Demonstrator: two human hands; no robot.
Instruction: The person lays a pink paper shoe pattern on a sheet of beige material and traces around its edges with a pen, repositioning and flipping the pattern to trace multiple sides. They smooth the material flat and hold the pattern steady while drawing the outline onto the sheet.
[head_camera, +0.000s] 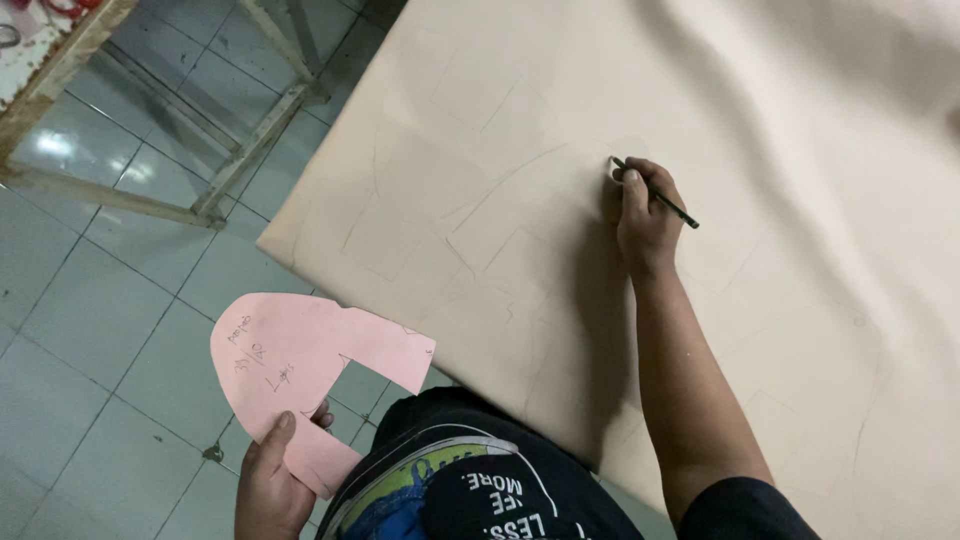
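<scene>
Pencil (655, 194) gripped in right hand (645, 215), tip prob. hidden; left hand (272, 480) pinches pink template (300, 370).

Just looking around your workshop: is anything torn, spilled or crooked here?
Nothing stands out. The beige sheet lies flat with faint drawn lines, the right hand holds a pencil on it, and the left hand holds an intact pink paper template.

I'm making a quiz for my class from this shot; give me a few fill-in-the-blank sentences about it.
1. The right hand holds a dark ____ to the beige sheet.
2. The left hand holds a paper pattern coloured ____.
3. Under the wooden frame, the floor is covered in ____.

Missing words: pencil; pink; tiles
</scene>
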